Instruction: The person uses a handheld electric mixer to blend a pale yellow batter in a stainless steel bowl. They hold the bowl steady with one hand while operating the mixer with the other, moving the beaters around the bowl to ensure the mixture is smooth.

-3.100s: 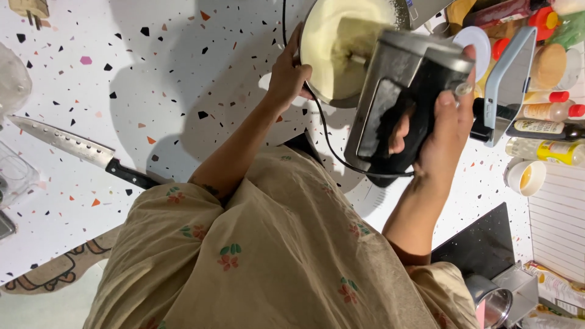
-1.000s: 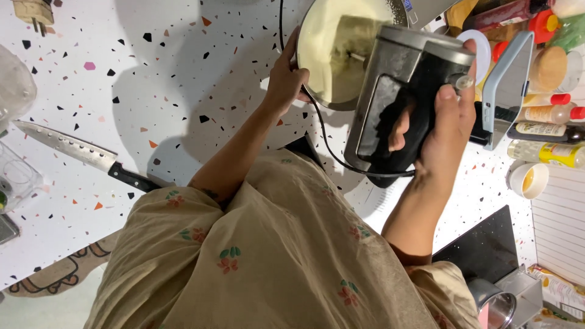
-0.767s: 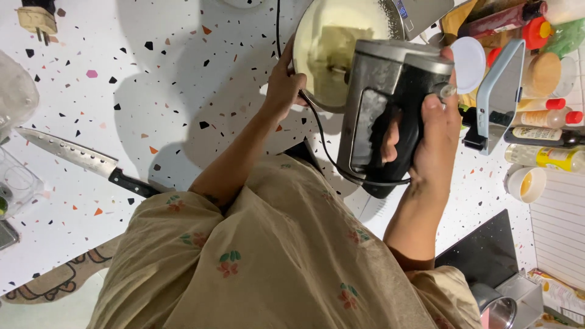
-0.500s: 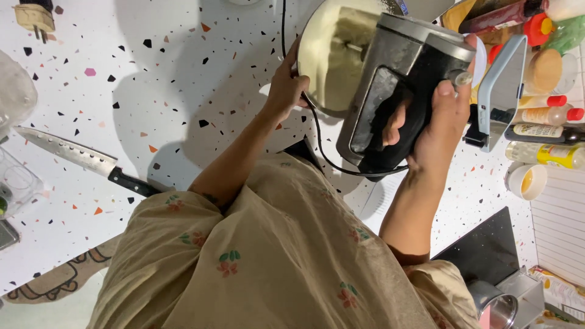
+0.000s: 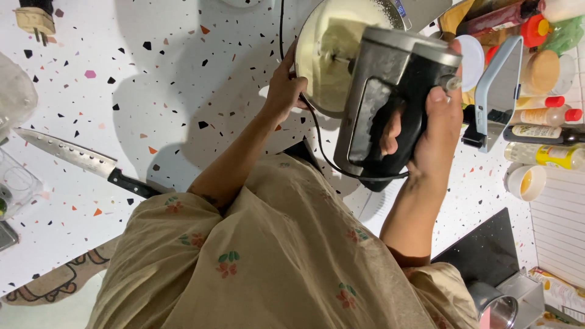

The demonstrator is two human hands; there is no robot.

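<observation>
gripping black-handled steel mixer (image 5: 390, 116), right hand (image 5: 436, 137) closed; left hand (image 5: 285, 91) clasping round metal bowl (image 5: 326, 58).

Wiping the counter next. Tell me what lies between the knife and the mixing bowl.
In the head view, only speckled countertop and the left hand with its forearm lie between the knife and the bowl.

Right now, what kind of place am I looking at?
Most likely a home kitchen counter: a speckled terrazzo worktop, a hand mixer over a bowl of pale batter, a chef's knife, and sauce bottles and jars crowded at one side.
</observation>
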